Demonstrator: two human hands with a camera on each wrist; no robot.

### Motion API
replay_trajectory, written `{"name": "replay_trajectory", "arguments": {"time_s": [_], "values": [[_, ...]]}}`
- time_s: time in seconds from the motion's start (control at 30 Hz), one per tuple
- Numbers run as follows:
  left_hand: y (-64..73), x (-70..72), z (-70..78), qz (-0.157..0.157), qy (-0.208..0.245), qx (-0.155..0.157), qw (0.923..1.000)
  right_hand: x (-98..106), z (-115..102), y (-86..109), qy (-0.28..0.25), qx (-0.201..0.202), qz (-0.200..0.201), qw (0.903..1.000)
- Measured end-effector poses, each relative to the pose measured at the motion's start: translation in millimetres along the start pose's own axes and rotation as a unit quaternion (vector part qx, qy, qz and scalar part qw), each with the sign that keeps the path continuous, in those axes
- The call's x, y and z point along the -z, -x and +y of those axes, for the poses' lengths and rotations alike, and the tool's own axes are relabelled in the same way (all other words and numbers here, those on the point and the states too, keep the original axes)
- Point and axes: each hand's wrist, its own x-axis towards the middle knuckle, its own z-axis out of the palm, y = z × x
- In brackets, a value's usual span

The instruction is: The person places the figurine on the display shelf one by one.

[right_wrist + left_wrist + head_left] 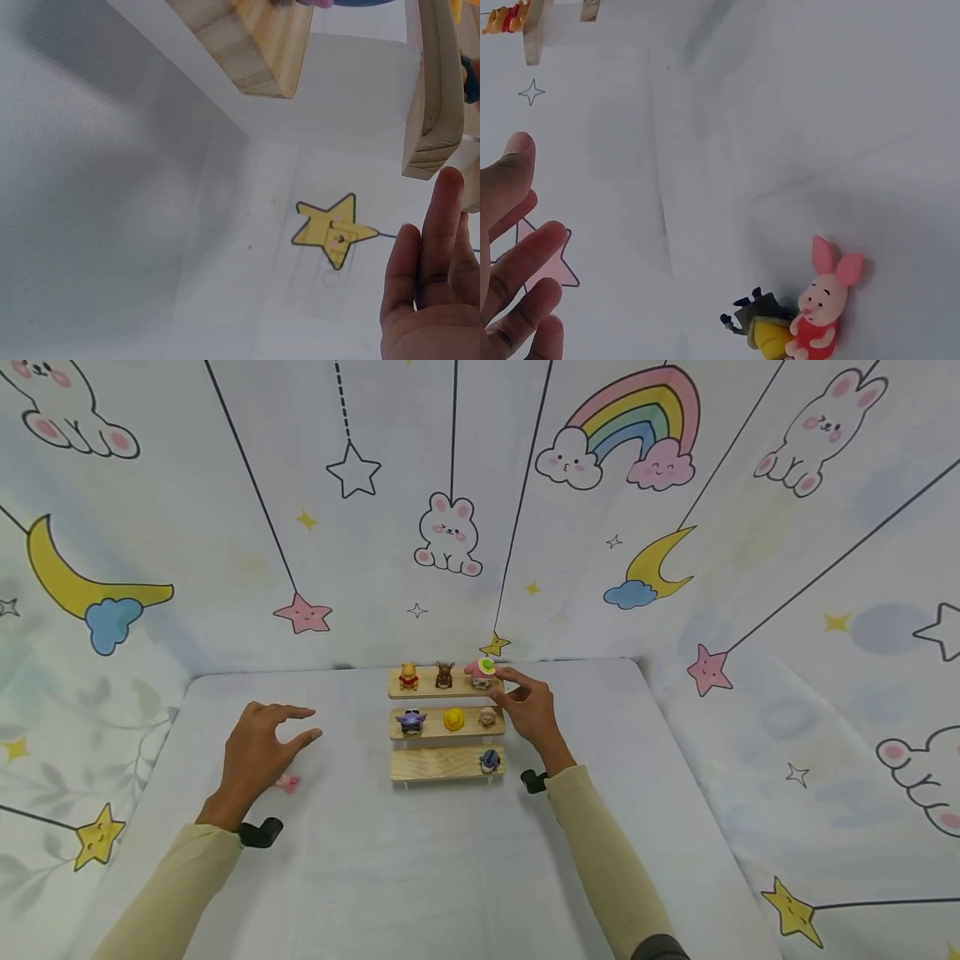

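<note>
A pink figurine (477, 675) with a green-and-yellow disc on it sits at the right end of the top wooden shelf (423, 692). My right hand (528, 706) pinches its right side between thumb and forefinger; in the right wrist view the other fingers (439, 247) extend beside the shelf ends, and the figurine's contact points are out of sight. My left hand (258, 747) hovers over the table's left side, thumb and forefinger apart, holding nothing. Beneath it lies a piglet figurine (823, 307), touching a yellow-and-dark figurine (769, 330).
A yellow bear figurine (408, 677) and a brown one (444, 675) share the top shelf. The middle shelf (431, 732) bears a purple figurine (411, 721), a yellow duck (453, 719) and a small beige-headed figurine (487, 717). A blue-grey figurine (490, 761) stands on the bottom shelf's right end (435, 765).
</note>
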Motion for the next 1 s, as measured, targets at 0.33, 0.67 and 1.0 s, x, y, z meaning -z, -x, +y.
{"name": "replay_trajectory", "arguments": {"time_s": [0.33,0.67,1.0], "values": [[8.5,11.5,-20.1,-0.014,-0.010,0.042,0.9990,-1,1,-1.4,-0.009,0.006,0.001,0.9999],[18.5,21.1,-36.8,-0.029,-0.028,0.047,0.9981,-1,1,-1.2,-0.001,0.003,0.001,1.0000],[31.8,20.3,-44.7,-0.054,-0.026,0.050,0.9969,-1,-2,0.1,0.008,0.001,0.004,1.0000]]}}
